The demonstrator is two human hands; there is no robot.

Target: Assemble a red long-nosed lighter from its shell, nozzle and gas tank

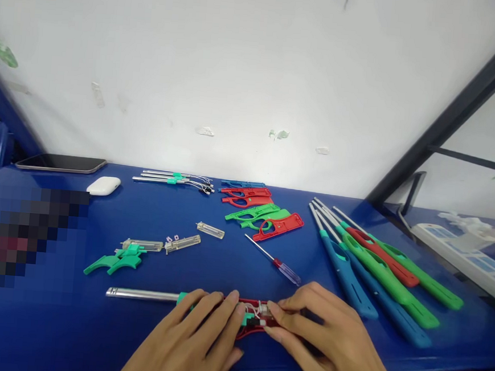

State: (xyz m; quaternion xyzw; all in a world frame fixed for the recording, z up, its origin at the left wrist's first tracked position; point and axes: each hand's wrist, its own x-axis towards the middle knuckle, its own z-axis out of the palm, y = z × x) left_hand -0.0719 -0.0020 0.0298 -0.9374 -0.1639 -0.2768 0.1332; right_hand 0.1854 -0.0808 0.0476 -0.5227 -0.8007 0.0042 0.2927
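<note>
An opened red utility lighter (257,328) lies at the table's front, its inner parts exposed and its metal barrel (142,294) pointing left. My left hand (195,333) presses over its middle, fingers together and curled down onto it. At the right end, my right hand (325,332) pinches at a small clear part (264,309) inside the red shell, with thumb and fingertips closed. White wires (251,307), a green trigger piece (247,319) and a black piece (254,322) show between the hands. Both hands partly hide the shell.
Beyond the hands lie a screwdriver (286,270), clear fuel tanks (183,243), green triggers (125,260), loose barrels (171,179) and red, green and blue half shells (281,226). Assembled lighters (378,270) lie right. A phone (63,163) and white case (104,185) sit back left.
</note>
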